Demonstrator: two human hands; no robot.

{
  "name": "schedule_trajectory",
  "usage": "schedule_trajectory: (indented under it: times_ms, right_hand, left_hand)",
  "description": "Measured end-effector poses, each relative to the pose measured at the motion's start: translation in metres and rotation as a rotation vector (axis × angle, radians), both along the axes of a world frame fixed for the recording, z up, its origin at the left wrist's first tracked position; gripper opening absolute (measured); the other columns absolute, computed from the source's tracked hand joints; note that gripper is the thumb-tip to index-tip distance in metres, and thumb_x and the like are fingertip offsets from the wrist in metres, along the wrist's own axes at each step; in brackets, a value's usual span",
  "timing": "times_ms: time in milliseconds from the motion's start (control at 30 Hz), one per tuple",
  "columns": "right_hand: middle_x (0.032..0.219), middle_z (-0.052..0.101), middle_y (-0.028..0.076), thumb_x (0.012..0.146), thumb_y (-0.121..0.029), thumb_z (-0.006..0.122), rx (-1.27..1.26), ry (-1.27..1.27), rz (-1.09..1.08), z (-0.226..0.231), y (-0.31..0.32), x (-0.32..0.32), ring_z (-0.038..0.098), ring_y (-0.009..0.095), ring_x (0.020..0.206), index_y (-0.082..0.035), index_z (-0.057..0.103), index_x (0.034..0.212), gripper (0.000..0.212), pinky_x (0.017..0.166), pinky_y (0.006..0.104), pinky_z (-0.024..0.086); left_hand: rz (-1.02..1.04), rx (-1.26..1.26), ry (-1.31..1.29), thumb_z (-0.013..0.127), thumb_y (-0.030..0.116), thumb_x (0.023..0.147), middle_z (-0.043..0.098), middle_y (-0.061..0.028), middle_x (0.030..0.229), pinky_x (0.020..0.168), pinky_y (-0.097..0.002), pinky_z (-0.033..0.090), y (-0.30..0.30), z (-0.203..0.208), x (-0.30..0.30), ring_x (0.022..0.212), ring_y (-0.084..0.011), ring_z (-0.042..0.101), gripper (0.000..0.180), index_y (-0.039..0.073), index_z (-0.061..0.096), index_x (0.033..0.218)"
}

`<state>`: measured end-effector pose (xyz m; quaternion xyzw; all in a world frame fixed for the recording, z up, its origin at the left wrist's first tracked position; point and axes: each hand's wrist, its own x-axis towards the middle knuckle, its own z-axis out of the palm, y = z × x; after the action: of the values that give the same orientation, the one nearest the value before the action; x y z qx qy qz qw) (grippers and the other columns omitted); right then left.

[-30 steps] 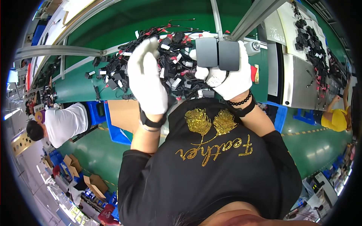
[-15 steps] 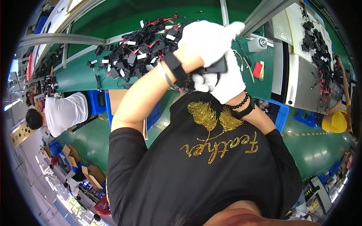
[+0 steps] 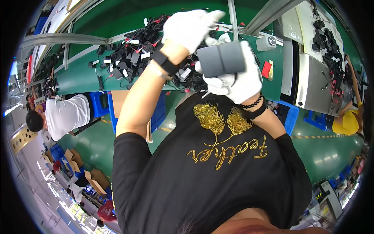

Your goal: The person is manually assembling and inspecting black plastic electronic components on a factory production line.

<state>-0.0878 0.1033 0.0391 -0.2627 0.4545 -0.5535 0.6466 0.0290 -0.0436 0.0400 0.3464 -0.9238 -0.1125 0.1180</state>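
My right hand, in a white glove, grips two dark grey rectangular power adapters side by side, their broad faces turned up. Its fingers curl around their near edge and side. To the left and farther off, my left hand, also gloved in white, hovers over a heap of black adapters with cables. The left fingers stretch toward the right with nothing visible in them. Red bits and white labels show among the cables. The left glove and forearm cover part of this heap.
A white bottle and a red piece lie right of my right hand on the green bench. Metal frame bars cross the bench. A steel-sided machine stands at right. Blue bins are below. Other people sit on both sides.
My left hand has moved left, away from my right hand. The adapters, mostly covered before, now show fully in my right hand, broad faces up.
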Motion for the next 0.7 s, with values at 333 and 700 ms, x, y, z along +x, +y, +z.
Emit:
schedule_trajectory:
  times_ms: [333, 700]
  right_hand:
    - [0.115, 0.053, 0.023, 0.092, -0.046, 0.027, -0.368, -0.211, -0.136, 0.035, -0.037, -0.037, 0.054, 0.031, 0.09, -0.002, 0.043, 0.125, 0.057, 0.084, 0.0485, 0.044]
    - [0.103, 0.046, 0.007, 0.089, -0.029, 0.052, -0.585, -1.307, -0.11, 0.081, -0.025, -0.083, 0.049, 0.018, 0.093, -0.005, 0.048, 0.111, 0.033, 0.082, 0.0333, 0.043]
  left_hand:
    - [-0.02, 1.635, 0.59, 0.017, 0.048, 0.098, 0.064, -0.0058, 0.101, 0.089, -0.0276, 0.041, 0.079, -0.074, 0.034, 0.096, -0.015, 0.057, 0.066, 0.0, 0.062, 0.106]
    - [-0.138, 1.439, 1.077, 0.054, 0.033, 0.089, 0.061, -0.015, 0.079, 0.072, -0.0372, 0.051, 0.075, -0.005, 0.071, 0.069, -0.023, 0.062, 0.051, -0.009, 0.049, 0.118]
